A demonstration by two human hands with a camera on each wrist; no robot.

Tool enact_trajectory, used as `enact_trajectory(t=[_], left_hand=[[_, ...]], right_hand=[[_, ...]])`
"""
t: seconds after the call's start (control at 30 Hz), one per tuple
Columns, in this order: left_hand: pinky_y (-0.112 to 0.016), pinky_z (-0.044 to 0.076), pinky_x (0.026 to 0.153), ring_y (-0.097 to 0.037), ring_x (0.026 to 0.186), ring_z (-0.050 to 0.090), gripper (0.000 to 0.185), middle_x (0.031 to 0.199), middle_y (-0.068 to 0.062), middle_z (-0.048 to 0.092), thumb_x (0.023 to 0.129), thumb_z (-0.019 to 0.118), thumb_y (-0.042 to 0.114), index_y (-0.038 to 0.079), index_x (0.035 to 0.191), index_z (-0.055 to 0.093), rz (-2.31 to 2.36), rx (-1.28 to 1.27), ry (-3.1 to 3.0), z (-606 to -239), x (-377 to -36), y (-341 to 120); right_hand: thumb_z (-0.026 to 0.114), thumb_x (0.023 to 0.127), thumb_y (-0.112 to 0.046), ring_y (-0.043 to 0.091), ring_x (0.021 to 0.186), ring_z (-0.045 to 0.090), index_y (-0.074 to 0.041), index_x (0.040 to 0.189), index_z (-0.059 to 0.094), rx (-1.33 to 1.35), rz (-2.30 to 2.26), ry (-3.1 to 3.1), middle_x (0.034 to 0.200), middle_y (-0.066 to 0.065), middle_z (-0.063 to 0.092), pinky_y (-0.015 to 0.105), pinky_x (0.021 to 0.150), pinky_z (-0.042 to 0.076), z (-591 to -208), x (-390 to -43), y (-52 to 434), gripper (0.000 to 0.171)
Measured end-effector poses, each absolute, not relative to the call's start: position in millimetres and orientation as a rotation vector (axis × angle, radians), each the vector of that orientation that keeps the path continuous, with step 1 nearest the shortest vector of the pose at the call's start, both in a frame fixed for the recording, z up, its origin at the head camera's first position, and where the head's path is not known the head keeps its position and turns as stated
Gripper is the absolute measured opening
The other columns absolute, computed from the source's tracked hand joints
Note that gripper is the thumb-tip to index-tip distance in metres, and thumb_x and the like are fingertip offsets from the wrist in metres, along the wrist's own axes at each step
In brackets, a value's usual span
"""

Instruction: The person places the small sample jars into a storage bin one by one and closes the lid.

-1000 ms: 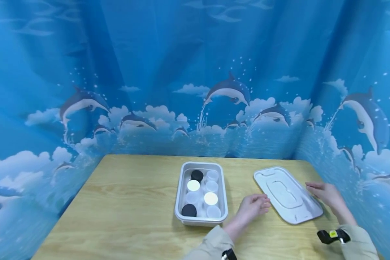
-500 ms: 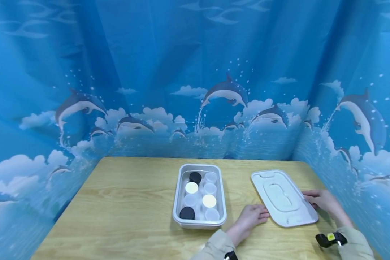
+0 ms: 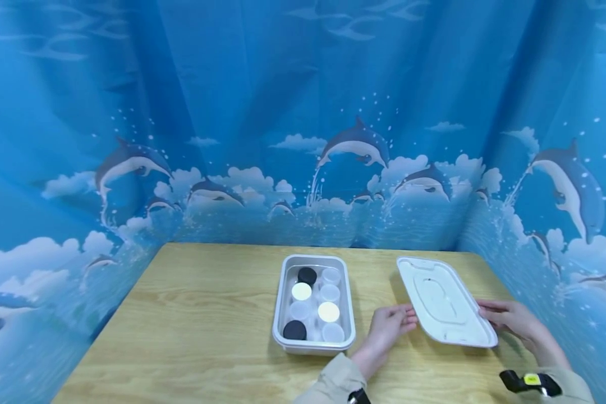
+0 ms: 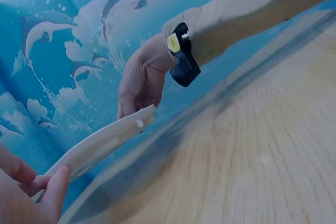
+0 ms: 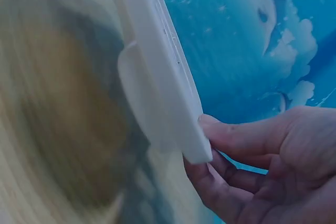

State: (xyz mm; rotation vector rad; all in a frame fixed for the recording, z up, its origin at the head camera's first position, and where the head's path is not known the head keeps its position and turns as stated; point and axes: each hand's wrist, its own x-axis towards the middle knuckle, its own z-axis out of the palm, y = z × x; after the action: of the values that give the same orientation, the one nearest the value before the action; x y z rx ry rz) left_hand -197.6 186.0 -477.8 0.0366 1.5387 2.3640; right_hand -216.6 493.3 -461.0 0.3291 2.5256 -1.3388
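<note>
A white rectangular lid [image 3: 441, 303] with rounded corners is held tilted above the right side of the table. My right hand [image 3: 517, 325] pinches its right edge; in the right wrist view the thumb [image 5: 226, 135] lies on one face, with fingers on the other. At the lid's left edge, my left hand [image 3: 386, 334] grips it between thumb and fingers, as the left wrist view shows at the thumb [image 4: 55, 195]. Left of that hand stands a white rectangular container [image 3: 278, 314]. Inside it are several round pieces with black, white and clear tops, such as a black one [image 3: 295, 330].
The wooden table [image 3: 197, 320] extends widely to the left of the container. A blue dolphin-print curtain [image 3: 262, 140] closes off the back and both sides. The right hand is close to the curtain on the right.
My right hand has reached in to the lid's right edge and taken hold. The lid has risen off the table and tilted. The left hand has closed on its left edge.
</note>
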Motion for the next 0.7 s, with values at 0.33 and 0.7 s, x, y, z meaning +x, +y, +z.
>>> enact_trajectory(t=[0.33, 0.7], left_hand=[[-0.029, 0.060, 0.089, -0.021, 0.095, 0.070, 0.031, 0.105, -0.016, 0.072, 0.090, 0.052, -0.011, -0.011, 0.118, 0.068, 2.524, 0.041, 1.443, -451, -196, 166], [-0.032, 0.058, 0.095, -0.018, 0.099, 0.067, 0.032, 0.115, -0.020, 0.069, 0.097, 0.049, -0.005, -0.012, 0.125, 0.063, 2.556, 0.040, 1.393, -431, -201, 137]], right_hand=[[0.061, 0.103, -0.022, -0.009, 0.092, 0.062, 0.021, 0.146, 0.029, 0.198, -1.578, 2.439, 0.117, -0.005, 0.069, 0.025, 0.086, 0.059, -445, -212, 479, 0.069], [0.061, 0.104, -0.024, -0.012, 0.099, 0.060, 0.018, 0.151, 0.026, 0.099, -1.699, 2.382, 0.115, -0.020, 0.061, 0.023, 0.090, 0.058, -434, -215, 447, 0.072]])
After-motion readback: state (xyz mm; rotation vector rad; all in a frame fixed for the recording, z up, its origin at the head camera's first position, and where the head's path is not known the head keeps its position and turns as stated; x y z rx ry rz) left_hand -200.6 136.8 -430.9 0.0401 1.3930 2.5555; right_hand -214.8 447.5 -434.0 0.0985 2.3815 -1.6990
